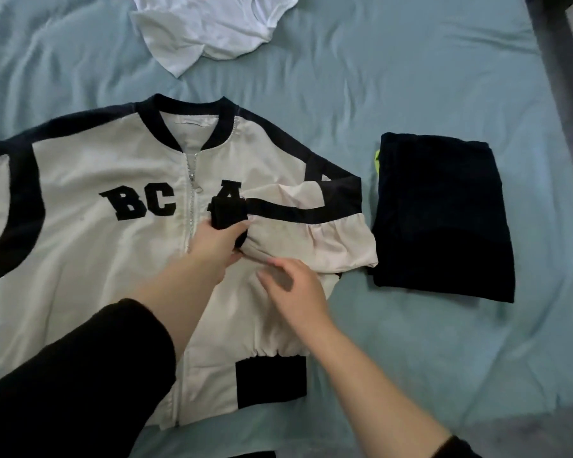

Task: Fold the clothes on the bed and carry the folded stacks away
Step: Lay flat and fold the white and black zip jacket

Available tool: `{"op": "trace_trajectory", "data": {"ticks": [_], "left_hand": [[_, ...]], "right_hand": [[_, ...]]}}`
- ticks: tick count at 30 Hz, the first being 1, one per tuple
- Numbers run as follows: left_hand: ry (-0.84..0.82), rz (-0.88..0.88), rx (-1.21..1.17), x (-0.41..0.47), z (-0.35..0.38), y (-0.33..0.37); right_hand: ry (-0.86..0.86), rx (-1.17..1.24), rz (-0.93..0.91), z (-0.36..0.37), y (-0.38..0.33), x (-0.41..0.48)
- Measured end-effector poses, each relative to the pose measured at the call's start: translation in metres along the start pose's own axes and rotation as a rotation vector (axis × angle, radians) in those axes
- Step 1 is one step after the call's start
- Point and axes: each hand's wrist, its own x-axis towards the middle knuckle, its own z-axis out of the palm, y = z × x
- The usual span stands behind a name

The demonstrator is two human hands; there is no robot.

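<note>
A cream and navy zip jacket (90, 246) with black letters lies front up on the light blue bed (411, 77). Its right sleeve (311, 226) is folded in across the chest. My left hand (217, 244) grips the sleeve's dark cuff (227, 213) near the zipper. Just below the folded sleeve, my right hand (291, 285) rests on the jacket body with relaxed fingers. The left sleeve lies spread out toward the left edge of the view.
A folded dark garment (444, 216) lies to the right of the jacket, with a yellow-green piece (376, 160) showing beneath it. A crumpled white shirt (209, 28) lies at the far side of the bed. The bed's right edge runs along the top right.
</note>
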Motion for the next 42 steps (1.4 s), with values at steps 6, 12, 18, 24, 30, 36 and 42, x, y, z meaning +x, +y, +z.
{"op": "trace_trajectory", "data": {"ticks": [6, 12, 18, 24, 30, 36, 42], "left_hand": [[0.094, 0.113, -0.11, 0.011, -0.073, 0.03], [0.209, 0.177, -0.114, 0.023, -0.205, 0.075], [0.231, 0.122, -0.068, 0.04, -0.256, 0.066], [0.325, 0.234, -0.047, 0.048, -0.257, 0.06], [0.676, 0.44, 0.632, 0.035, -0.239, 0.057], [0.269, 0.766, 1.274, 0.023, -0.134, 0.033], [0.11, 0.5, 1.57, 0.079, -0.134, 0.027]], "right_hand": [[0.029, 1.023, 0.67, 0.018, -0.016, 0.005], [0.297, 1.496, 0.746, 0.034, -0.038, 0.047], [0.308, 1.39, 0.836, 0.059, -0.039, 0.057], [0.29, 1.306, 0.832, 0.066, -0.038, 0.055], [-0.077, 0.306, 0.696, 0.029, -0.056, 0.023], [0.189, -0.536, -0.194, -0.001, -0.062, 0.049], [-0.191, -1.099, -0.077, -0.004, -0.01, 0.152]]}}
